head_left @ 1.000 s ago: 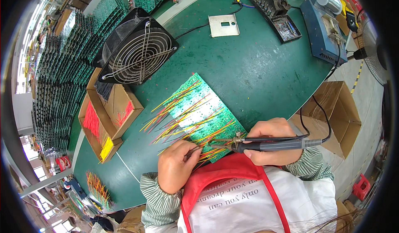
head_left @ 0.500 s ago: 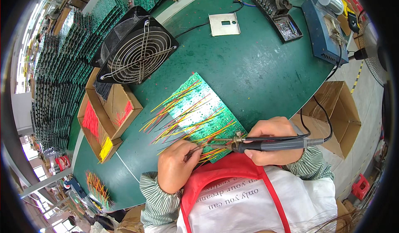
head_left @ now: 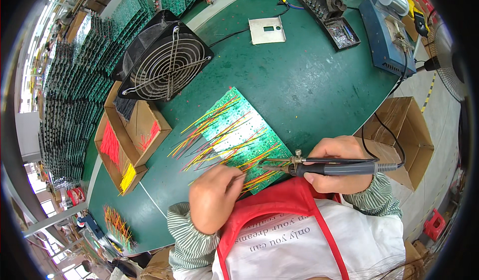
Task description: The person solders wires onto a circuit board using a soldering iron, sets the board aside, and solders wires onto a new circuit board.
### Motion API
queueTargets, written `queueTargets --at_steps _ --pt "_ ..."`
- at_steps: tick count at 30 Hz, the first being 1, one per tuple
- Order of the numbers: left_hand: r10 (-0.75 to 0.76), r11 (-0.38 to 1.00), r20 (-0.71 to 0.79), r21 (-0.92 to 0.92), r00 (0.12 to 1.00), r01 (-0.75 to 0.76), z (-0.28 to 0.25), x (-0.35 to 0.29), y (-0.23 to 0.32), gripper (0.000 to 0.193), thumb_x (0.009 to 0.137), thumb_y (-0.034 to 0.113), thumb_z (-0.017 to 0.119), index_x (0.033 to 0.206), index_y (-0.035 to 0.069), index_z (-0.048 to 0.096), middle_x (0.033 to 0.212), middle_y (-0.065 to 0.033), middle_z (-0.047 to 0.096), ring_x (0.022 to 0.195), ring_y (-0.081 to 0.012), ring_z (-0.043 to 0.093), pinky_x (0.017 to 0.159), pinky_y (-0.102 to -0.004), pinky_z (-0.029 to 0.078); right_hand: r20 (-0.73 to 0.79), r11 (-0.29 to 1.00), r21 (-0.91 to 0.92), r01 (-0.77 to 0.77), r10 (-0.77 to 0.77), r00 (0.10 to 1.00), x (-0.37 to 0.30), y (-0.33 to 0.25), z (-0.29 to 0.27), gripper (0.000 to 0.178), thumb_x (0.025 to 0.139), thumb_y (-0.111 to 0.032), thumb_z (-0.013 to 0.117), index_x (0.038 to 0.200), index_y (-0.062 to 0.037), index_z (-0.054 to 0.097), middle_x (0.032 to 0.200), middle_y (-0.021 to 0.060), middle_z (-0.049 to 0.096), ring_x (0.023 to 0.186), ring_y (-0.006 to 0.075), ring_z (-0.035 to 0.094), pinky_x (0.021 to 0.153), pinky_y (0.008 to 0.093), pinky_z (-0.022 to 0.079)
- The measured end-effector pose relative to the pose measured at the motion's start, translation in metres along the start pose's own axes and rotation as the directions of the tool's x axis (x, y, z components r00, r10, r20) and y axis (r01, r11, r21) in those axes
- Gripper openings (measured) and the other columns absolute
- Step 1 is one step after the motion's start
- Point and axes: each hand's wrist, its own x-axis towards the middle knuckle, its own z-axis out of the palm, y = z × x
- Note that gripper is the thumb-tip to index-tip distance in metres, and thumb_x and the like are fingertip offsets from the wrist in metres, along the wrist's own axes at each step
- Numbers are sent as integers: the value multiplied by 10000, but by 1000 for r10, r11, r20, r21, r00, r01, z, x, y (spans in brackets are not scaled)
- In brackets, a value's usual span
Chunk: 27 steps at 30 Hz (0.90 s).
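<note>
A green circuit board [head_left: 252,118] lies slanted on the table in front of me, with rows of red, yellow and black wires [head_left: 219,145] sticking out over its left side. My right hand [head_left: 344,152] is wrapped round a grey soldering iron [head_left: 344,169] with a thin metal feed tube along its top. The iron's tip points left, over the board's near part. At the board's near left edge my left hand [head_left: 214,195] is closed in a pinch on a wire, its end mostly hidden by the fingers.
Left of the board stand a black fan [head_left: 169,65] with a wire guard and a cardboard box [head_left: 142,152] of sorted wires. Stacked circuit boards [head_left: 75,100] rise behind. A blue soldering station [head_left: 384,35], a black tray [head_left: 344,35] and a white plate [head_left: 267,30] lie farther off. An open carton [head_left: 414,145] is at right.
My right hand has drawn the soldering iron to the right and slightly away from me, so its tip is farther from my left fingers. The left hand has shifted only slightly.
</note>
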Motion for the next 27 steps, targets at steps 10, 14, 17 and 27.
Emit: queueTargets --at_steps 10,14,17,27 --pt "-28 1000 79 2 996 28 12 8 -2 99 769 64 718 821 9 654 730 -74 597 553 -171 547 502 -276 427 2 998 37 -52 52 999 -1 5 1 150 667 -93 719 743 -25 608 577 54 600 487 149 584 465 271 435" --pt "-35 999 84 -1 996 35 12 8 -2 93 767 61 717 818 8 660 730 -75 599 554 -171 545 505 -278 427 27 998 33 -47 46 999 1 6 1 150 665 -95 718 736 -22 607 578 56 601 487 153 586 464 274 434" --pt "-30 1000 86 -5 996 30 11 9 -2 90 765 58 717 815 7 662 726 -76 598 556 -172 548 508 -278 430 36 997 41 -60 58 998 1 6 0 150 666 -97 718 737 -23 609 581 57 604 491 153 589 466 275 437" --pt "-60 996 108 -59 992 66 -1 9 -3 86 770 43 704 840 6 668 722 -81 604 561 -171 553 519 -275 439 -20 1000 4 -6 6 1000 -1 4 -8 160 670 -106 728 746 -27 612 586 47 611 487 142 591 465 264 442"
